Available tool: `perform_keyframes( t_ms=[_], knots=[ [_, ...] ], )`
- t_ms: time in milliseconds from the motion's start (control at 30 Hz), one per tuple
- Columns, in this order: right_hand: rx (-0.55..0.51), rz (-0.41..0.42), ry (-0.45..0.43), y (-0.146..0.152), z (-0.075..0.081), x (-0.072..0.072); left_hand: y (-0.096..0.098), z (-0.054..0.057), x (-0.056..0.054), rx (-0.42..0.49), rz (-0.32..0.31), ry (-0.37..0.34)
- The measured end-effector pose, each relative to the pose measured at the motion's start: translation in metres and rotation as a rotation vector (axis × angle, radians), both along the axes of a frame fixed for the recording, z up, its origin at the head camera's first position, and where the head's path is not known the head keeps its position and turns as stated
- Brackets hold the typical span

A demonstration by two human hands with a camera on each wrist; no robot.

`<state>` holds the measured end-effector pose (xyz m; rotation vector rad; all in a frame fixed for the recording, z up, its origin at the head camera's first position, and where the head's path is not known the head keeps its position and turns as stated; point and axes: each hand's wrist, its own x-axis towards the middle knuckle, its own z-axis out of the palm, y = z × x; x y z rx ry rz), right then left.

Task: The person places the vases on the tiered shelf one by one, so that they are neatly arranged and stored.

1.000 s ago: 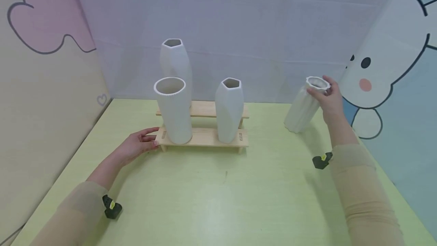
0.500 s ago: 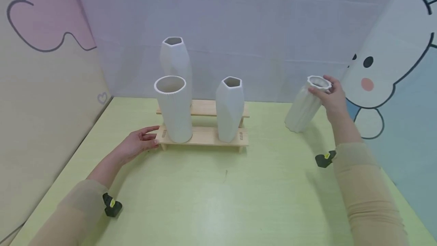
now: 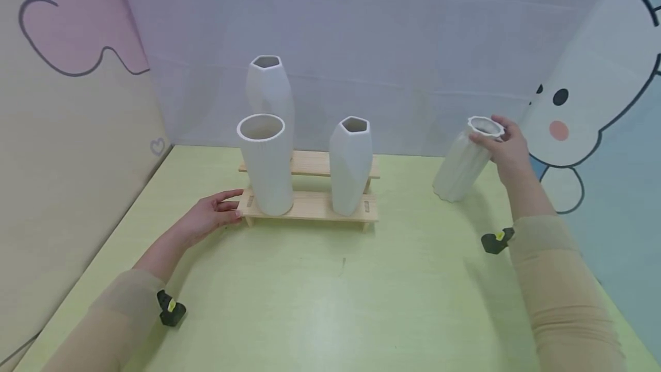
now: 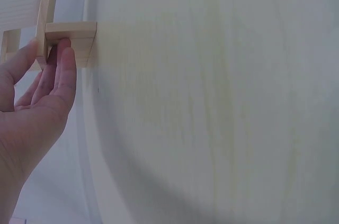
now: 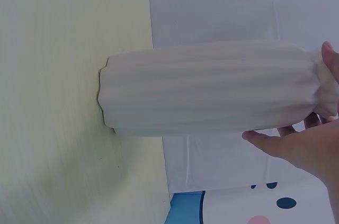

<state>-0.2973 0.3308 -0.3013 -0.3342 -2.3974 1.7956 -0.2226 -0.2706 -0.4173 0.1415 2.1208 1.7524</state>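
Note:
My left hand (image 3: pixel 206 218) is at the left end of a two-step wooden rack (image 3: pixel 310 204). In the left wrist view, the thumb and fingers (image 4: pixel 65 75) pinch the end of its lower board. A wide round ribbed vase (image 3: pixel 265 174) and a faceted vase (image 3: pixel 350 171) stand on the lower step. Behind the round one rises a taller faceted vase (image 3: pixel 269 88), its base hidden. To the right, my right hand (image 3: pixel 508 151) grips a white fluted vase (image 3: pixel 459 168) by its scalloped neck. That vase leans to the right, its base close over the table.
The pale green table (image 3: pixel 330 291) meets a lavender cloth backdrop (image 3: pixel 361 33) behind the rack. Printed walls close in the left and right sides, the right one with a cartoon rabbit (image 3: pixel 573 113). Black wrist cameras (image 3: pixel 172 310) sit on both sleeves.

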Motion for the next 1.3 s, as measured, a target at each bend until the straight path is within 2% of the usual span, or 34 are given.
perform_keyframes(
  t_ms=[200,433,1067,1300],
  knots=[
    [-0.069,-0.012,0.0,-0.002,0.006,-0.001,0.0,0.0,0.0,-0.002,-0.003,-0.001],
    [0.002,-0.016,-0.004,-0.009,0.02,0.0,0.0,-0.002,0.0,-0.002,0.001,0.005],
    [-0.028,0.077,0.072,-0.038,0.065,0.013,0.002,0.0,0.001,-0.013,0.002,0.003],
    [-0.126,0.109,0.091,-0.049,0.082,0.016,0.001,0.001,0.001,-0.019,0.0,-0.001]
  ],
)
